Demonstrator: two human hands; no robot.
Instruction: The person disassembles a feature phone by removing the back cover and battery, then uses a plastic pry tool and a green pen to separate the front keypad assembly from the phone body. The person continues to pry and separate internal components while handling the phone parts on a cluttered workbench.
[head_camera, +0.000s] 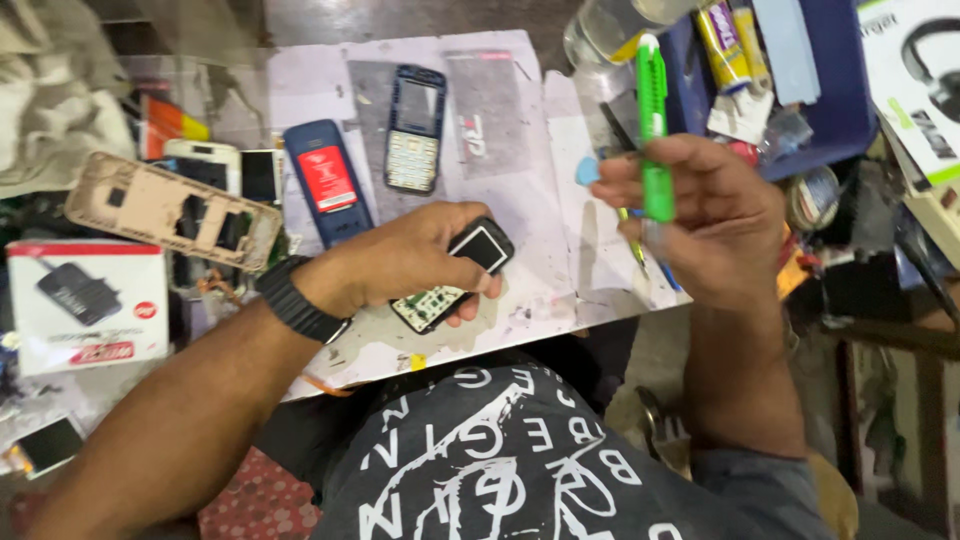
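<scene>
My left hand (400, 262) grips a small opened phone body (455, 275) with a bare circuit board and a little dark screen, held just above the white work mat (520, 160). A black watch sits on that wrist. My right hand (715, 215) is raised to the right of it and holds a bright green tool (653, 125) upright, together with a thin yellow-tipped tool (633, 245) pointing down and a small blue pick (587, 172) at the fingertips.
On the mat lie a blue phone back with a red battery (328, 180) and a dark keypad phone front (415, 128). A beige phone frame (170, 210), a white box (85, 305), and a blue tray of tubes (800, 80) crowd the sides.
</scene>
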